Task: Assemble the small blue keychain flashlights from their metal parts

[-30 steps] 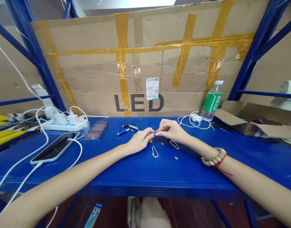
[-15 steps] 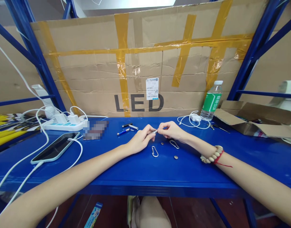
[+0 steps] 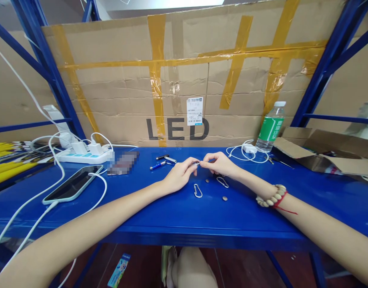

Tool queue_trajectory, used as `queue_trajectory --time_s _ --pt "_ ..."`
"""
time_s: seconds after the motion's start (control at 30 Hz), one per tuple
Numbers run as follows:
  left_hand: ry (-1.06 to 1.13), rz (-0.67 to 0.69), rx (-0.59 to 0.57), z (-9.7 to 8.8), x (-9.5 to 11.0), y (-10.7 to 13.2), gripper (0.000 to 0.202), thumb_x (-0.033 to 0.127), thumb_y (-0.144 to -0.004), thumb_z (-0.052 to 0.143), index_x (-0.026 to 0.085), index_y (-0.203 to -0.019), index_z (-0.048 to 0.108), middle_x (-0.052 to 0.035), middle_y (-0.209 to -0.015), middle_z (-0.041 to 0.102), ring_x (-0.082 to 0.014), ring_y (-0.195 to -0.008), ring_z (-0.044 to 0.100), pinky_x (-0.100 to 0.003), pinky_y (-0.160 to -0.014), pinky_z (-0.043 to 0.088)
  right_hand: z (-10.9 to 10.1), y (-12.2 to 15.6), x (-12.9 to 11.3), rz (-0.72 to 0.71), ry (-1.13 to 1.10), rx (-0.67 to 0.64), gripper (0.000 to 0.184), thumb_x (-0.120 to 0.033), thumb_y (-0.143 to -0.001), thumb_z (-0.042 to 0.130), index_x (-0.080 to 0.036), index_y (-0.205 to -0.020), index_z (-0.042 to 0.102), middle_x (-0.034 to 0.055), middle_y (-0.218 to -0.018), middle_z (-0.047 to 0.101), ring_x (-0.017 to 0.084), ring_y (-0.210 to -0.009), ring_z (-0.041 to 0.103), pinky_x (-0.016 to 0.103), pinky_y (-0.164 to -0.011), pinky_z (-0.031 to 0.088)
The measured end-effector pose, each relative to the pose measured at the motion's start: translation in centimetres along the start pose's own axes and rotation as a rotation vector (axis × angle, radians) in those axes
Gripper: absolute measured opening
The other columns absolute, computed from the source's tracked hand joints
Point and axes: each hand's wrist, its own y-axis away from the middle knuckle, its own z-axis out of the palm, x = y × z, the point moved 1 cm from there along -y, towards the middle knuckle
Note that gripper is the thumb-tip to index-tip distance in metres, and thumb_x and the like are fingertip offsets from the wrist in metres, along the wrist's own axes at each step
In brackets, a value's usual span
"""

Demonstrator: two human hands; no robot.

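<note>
My left hand [image 3: 178,176] is closed around a small silver cylinder [image 3: 198,163], most of it hidden by the fingers. At the cylinder's right end, the fingertips of my right hand [image 3: 220,165] are pinched together on it. Below the hands lie a silver carabiner [image 3: 197,191] and, under my right wrist, a second carabiner [image 3: 222,182]. Two small round discs, one nearer [image 3: 225,198] and a smaller one [image 3: 207,181], rest close by. Left of my hands are a blue pen-like tube [image 3: 157,166], a black tube [image 3: 162,157] and a silver tube [image 3: 171,160].
On the left of the blue table [image 3: 172,216] are a charging phone [image 3: 73,185], a power strip [image 3: 85,157] and loose white cables. A water bottle [image 3: 271,127], a coiled cable [image 3: 249,149] and an open cardboard box [image 3: 313,154] stand at the right. Taped cardboard [image 3: 124,96] closes the back.
Both hands keep their hold on the silver cylinder, with only slight finger movement. The whole view has shifted a little, so things appear slightly farther right.
</note>
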Motion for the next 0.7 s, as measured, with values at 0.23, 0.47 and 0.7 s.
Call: queue_trajectory --time_s 0.23,0.47,0.7 --pt "0.042 -0.091 0.052 0.0 0.2 -0.2 0.023 0.027 -0.092 0.030 0.016 -0.100 0.049 0.0003 -0.069 0.056 -0.0145 -0.076 0.055 -0.026 -0.077 0.040 -0.8 0.1 -0.6 -0.273 0.119 0.155 0.027 -0.041 -0.068 0.068 -0.015 -0.077 0.068 0.0036 -0.080 0.058 0.003 -0.042 0.040 0.022 -0.042 0.035" --pt "0.095 -0.101 0.048 0.0 0.0 -0.2 0.022 0.027 -0.092 0.028 0.016 -0.094 0.048 0.0012 -0.067 0.052 -0.0135 -0.073 0.052 -0.025 -0.075 0.039 -1.3 0.4 -1.1 -0.545 0.329 0.195 0.017 -0.034 -0.078 0.061 -0.024 -0.086 0.072 0.0028 -0.083 0.053 0.007 -0.051 0.043 0.025 -0.052 0.039" --pt "0.054 -0.075 -0.022 0.1 0.3 0.0 0.023 0.030 -0.092 0.029 0.017 -0.088 0.047 0.0031 -0.063 0.049 -0.0112 -0.061 0.046 -0.022 -0.065 0.036 -1.5 0.3 -0.5 -0.587 0.437 0.145 0.018 -0.038 -0.078 0.062 -0.027 -0.089 0.072 0.0025 -0.085 0.054 0.008 -0.055 0.045 0.025 -0.054 0.039"
